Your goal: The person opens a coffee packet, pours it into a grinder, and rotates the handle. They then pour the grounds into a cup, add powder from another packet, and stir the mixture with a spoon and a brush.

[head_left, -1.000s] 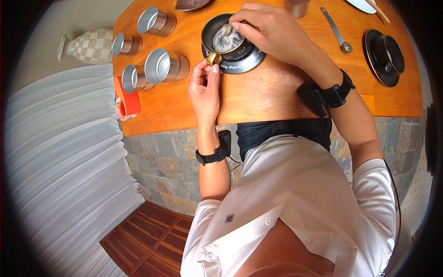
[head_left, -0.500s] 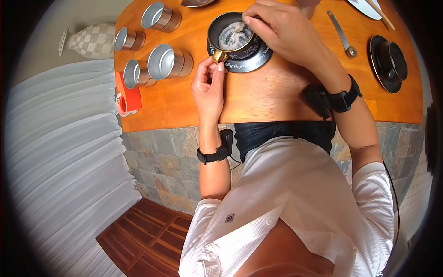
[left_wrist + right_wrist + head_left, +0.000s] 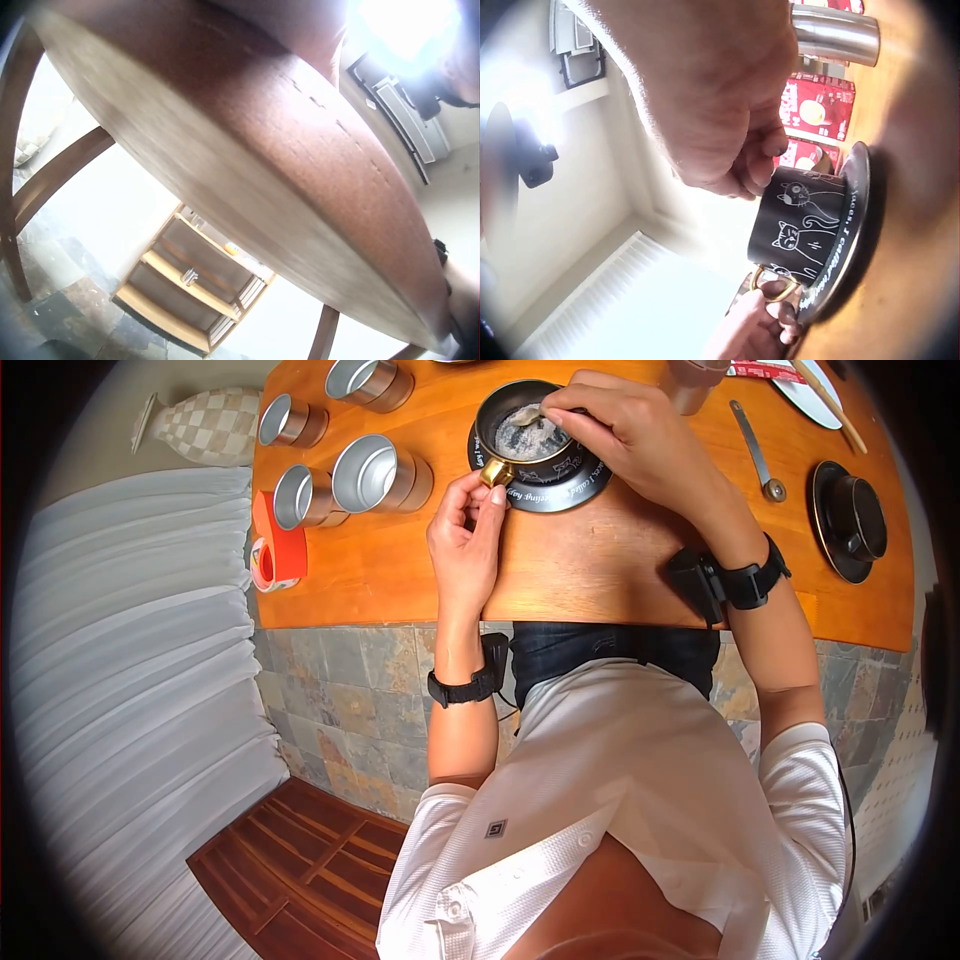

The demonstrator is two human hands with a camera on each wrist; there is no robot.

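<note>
A black cup [image 3: 488, 422] with white cat drawings stands on a black lettered saucer [image 3: 550, 497], also seen in the right wrist view as cup [image 3: 799, 225] and saucer [image 3: 855, 225]. Pale powdery or frothy contents show inside it. The left hand [image 3: 466, 550] pinches the cup's gold handle [image 3: 497, 472] between thumb and fingers. Above the rim, the right hand [image 3: 640, 445] pinches a spoon [image 3: 526, 418] whose bowl is in the cup; in the right wrist view the fingers hide the spoon. The left wrist view shows no hand work, mostly the table edge [image 3: 225, 172].
Several metal cups [image 3: 380, 472] stand at the left, beside a red object and a tape roll [image 3: 262, 564]. At the right are a second black cup [image 3: 858, 520] on its saucer and a metal strip-like utensil [image 3: 750, 442]. Red boxes [image 3: 817, 109] stand behind the cup.
The spoon has shifted within the cup as the right hand moved slightly. The cup, saucer and both hands sit a little farther right in the head view; the left hand still holds the handle.
</note>
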